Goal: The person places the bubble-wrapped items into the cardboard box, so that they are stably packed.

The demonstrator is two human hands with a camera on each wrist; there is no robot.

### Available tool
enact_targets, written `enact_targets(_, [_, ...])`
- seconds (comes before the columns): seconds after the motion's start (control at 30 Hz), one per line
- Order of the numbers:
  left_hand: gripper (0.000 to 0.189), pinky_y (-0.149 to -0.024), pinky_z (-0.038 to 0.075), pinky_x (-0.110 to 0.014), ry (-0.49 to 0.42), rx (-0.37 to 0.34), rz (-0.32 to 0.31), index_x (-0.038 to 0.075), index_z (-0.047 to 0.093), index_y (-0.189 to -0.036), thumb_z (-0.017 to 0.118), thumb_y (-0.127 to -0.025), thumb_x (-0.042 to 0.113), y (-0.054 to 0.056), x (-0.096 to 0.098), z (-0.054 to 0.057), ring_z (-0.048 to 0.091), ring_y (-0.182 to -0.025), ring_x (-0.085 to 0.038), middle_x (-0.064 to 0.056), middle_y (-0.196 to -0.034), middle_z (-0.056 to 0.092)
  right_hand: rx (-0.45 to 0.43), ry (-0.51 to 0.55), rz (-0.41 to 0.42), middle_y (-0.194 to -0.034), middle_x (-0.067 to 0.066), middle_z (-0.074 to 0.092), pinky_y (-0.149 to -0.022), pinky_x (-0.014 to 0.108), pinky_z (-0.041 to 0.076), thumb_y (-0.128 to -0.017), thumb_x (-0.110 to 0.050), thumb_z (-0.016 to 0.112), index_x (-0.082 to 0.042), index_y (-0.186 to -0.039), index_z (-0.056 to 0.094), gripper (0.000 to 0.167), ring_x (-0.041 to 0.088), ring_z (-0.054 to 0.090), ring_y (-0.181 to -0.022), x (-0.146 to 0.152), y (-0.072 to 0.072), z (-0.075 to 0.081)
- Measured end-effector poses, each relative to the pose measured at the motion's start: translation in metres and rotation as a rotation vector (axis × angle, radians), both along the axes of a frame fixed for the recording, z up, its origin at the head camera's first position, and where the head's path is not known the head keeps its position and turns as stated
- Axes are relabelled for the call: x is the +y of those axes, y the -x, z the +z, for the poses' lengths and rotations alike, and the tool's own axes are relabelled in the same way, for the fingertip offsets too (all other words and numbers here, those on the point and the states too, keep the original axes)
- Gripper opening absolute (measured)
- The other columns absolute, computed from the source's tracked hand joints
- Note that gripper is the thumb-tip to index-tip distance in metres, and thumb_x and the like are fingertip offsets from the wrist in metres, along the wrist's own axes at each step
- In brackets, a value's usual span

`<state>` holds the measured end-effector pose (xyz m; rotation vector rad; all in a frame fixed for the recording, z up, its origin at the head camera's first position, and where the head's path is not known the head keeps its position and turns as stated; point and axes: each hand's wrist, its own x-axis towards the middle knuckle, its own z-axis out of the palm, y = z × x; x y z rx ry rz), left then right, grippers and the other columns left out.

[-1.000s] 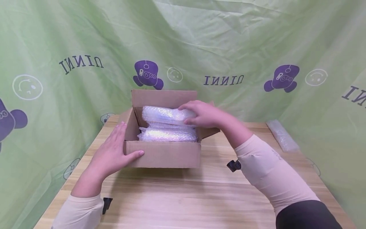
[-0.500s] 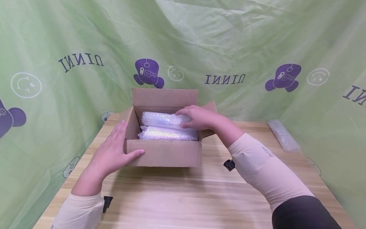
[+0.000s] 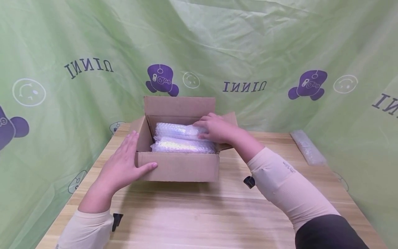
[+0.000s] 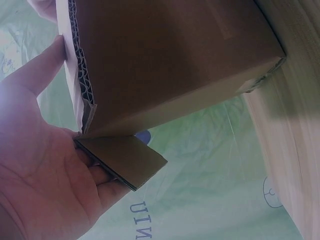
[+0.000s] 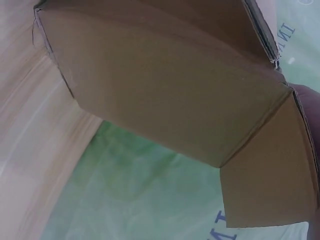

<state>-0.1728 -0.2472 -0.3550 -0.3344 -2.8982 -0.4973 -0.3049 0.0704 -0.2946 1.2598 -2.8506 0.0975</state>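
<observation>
A cardboard box [image 3: 178, 168] stands on the table with its flaps folded outward. Inside it lie bubble-wrapped packages, one at the front [image 3: 183, 145] and a farther, slightly higher one [image 3: 175, 130]. The right hand [image 3: 220, 129] reaches over the box's right side and grips the farther package's right end between thumb and fingers. The left hand [image 3: 119, 166] rests at the front left corner, fingers straight along the left flap [image 4: 125, 160], thumb against the front flap. In the right wrist view, the box's right flap [image 5: 272, 170] hides most of the right hand.
One more flat bubble-wrapped piece [image 3: 308, 148] lies at the table's right rear edge. A green printed curtain [image 3: 258, 45] hangs behind and around the wooden table [image 3: 199, 218]. The box's back flap [image 3: 180, 106] stands upright.
The right hand has lowered the farther package deeper into the box, mostly in the first half second. Since then it has shifted slightly to the right. The left hand stays in place.
</observation>
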Motion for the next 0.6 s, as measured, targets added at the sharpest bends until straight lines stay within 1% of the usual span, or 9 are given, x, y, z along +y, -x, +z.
enact_targets(0.17, [0.117, -0.116, 0.022, -0.062, 0.006, 0.004, 0.002, 0.005, -0.001, -0.158, 0.056, -0.083, 0.074, 0.0, 0.001, -0.001, 0.01, -0.151, -0.039, -0.018, -0.165, 0.004, -0.02, 0.058, 0.031, -0.136, 0.01, 0.058, -0.11, 0.043, 0.039, -0.095, -0.024, 0.065, -0.011, -0.139, 0.056, 0.047, 0.029, 0.048, -0.126, 0.003, 0.002, -0.004])
enact_targets(0.27, [0.116, -0.116, 0.023, -0.062, 0.001, 0.007, 0.002, 0.004, 0.0, -0.158, 0.056, -0.083, 0.074, 0.0, 0.001, -0.001, 0.011, -0.151, -0.039, -0.018, -0.165, 0.004, -0.017, 0.086, 0.051, -0.136, 0.011, 0.058, -0.111, 0.042, 0.039, -0.095, -0.021, 0.064, -0.01, -0.138, 0.056, 0.046, 0.029, 0.049, -0.127, 0.004, 0.003, -0.008])
enact_targets(0.4, [0.116, -0.116, 0.023, -0.062, -0.004, 0.01, 0.002, 0.005, 0.0, -0.158, 0.057, -0.083, 0.073, 0.0, 0.001, -0.001, 0.012, -0.151, -0.039, -0.018, -0.165, 0.005, 0.022, 0.099, 0.065, -0.134, 0.012, 0.058, -0.11, 0.042, 0.04, -0.095, -0.02, 0.065, -0.008, -0.136, 0.057, 0.044, 0.029, 0.051, -0.126, 0.005, 0.004, -0.012])
enact_targets(0.6, [0.116, -0.116, 0.024, -0.062, -0.012, 0.016, 0.002, 0.005, 0.001, -0.158, 0.058, -0.083, 0.073, 0.001, 0.001, -0.002, 0.012, -0.151, -0.038, -0.018, -0.165, 0.006, 0.067, 0.114, 0.047, -0.13, 0.012, 0.06, -0.107, 0.041, 0.043, -0.094, -0.022, 0.067, -0.007, -0.133, 0.06, 0.043, 0.029, 0.052, -0.122, 0.007, 0.004, -0.017])
